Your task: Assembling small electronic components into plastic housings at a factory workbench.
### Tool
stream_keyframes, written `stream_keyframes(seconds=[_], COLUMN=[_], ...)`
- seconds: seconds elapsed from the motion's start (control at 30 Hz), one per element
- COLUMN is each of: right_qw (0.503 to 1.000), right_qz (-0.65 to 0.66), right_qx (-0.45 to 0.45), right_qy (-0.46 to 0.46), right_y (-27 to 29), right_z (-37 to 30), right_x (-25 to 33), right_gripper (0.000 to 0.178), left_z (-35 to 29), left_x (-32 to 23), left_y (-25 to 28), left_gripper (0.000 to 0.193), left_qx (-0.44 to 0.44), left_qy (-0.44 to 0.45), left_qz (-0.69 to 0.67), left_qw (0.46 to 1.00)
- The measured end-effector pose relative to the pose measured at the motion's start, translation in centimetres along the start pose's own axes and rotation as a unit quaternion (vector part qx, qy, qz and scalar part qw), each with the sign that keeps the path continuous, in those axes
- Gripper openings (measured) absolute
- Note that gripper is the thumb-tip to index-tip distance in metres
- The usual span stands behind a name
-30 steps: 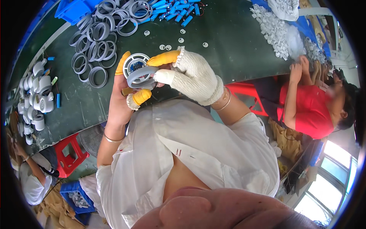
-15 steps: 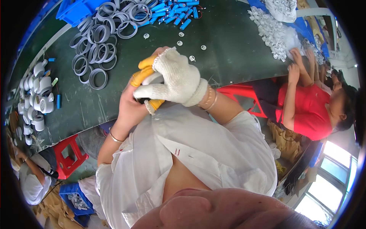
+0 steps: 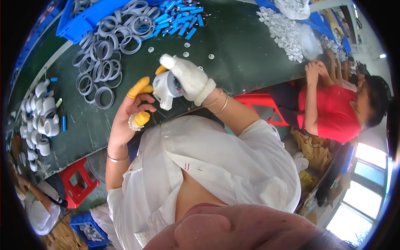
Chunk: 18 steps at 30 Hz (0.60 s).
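Note:
My right hand (image 3: 189, 79), in a white knitted glove, grips a white plastic housing (image 3: 163, 88) above the near edge of the table. The housing is round, with a short stub pointing down toward me and a dark opening on the side by my glove. Just left of it is my left hand (image 3: 125, 116), with yellow finger covers on several fingers. Its fingers are spread and hold nothing. Grey plastic rings (image 3: 104, 98) lie in a heap beyond my left hand. At the far left stands a group of similar white housings (image 3: 51, 127).
Blue cylindrical batteries (image 3: 183, 29) with wires lie at the back, beside a blue bin (image 3: 89, 21). Small white discs (image 3: 211, 56) are scattered mid-table. White small parts (image 3: 281, 35) are piled at the far right, near a co-worker in red (image 3: 329, 106). Red stools (image 3: 77, 183) stand by the table.
My hands have come apart. The left has drawn off to the left and opened, while the right keeps the white housing, which now shows clearly. The whole view has shifted slightly.

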State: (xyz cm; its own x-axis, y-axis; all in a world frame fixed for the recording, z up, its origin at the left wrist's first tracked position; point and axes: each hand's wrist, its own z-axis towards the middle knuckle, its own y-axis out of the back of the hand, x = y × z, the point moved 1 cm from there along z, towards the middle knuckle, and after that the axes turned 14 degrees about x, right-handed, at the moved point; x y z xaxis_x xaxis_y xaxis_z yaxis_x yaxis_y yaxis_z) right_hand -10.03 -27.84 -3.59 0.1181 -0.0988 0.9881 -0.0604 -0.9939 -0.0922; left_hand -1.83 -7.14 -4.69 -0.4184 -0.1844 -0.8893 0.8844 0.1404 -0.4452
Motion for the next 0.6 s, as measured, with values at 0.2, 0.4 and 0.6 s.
stream_keyframes(seconds=[0.2, 0.4, 0.6], right_qw=[0.847, 0.936, 0.756], right_qz=[-0.497, -0.327, -0.545], right_qx=[0.08, 0.12, -0.36], right_qy=[0.168, -0.051, -0.053], right_y=[0.1, 1.2, 17.5], right_z=[0.3, 2.0, 5.4], right_x=[0.0, 2.8, 3.5], right_gripper=[0.038, 0.053, 0.035], left_z=[-0.1, 0.2, -0.4], left_x=[0.0, -0.2, -0.5], left_y=[-0.2, -0.3, 0.3], left_gripper=[0.031, 0.023, 0.018], left_qx=[-0.088, -0.092, -0.159], left_qy=[0.03, -0.021, -0.059], left_qz=[0.167, 0.025, -0.002], left_qw=[0.982, 0.995, 0.985])
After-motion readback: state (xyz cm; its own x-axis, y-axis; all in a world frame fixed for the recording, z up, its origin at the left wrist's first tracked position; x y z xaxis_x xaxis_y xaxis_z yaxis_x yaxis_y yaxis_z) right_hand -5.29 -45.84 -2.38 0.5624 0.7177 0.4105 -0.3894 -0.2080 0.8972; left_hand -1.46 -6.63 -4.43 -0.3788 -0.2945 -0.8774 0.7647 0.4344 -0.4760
